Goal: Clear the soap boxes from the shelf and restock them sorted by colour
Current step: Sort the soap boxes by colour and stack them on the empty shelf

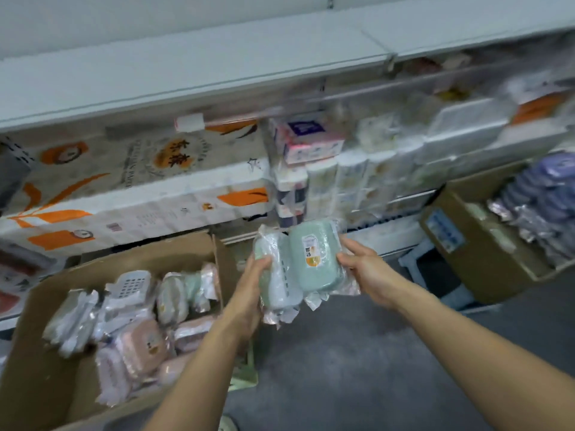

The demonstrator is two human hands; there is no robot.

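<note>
Two green soap boxes in clear plastic wrap are held side by side in front of me, above the floor. My left hand (253,281) grips the left green box (273,275), which shows its white slotted side. The right green box (317,256), with a label facing me, is held by my right hand (362,265). Below to the left, an open cardboard box (43,381) holds several wrapped soap boxes, pink ones (141,343) at the front and pale green and white ones behind. The grey shelf board (193,66) above is bare.
Packs of tissue and toilet paper (133,188) fill the lower shelf behind my hands. A second cardboard box (479,259) at the right holds purple wrapped items (547,194). A pale plastic stool (417,259) sits beneath it. Grey floor (357,368) lies between the boxes.
</note>
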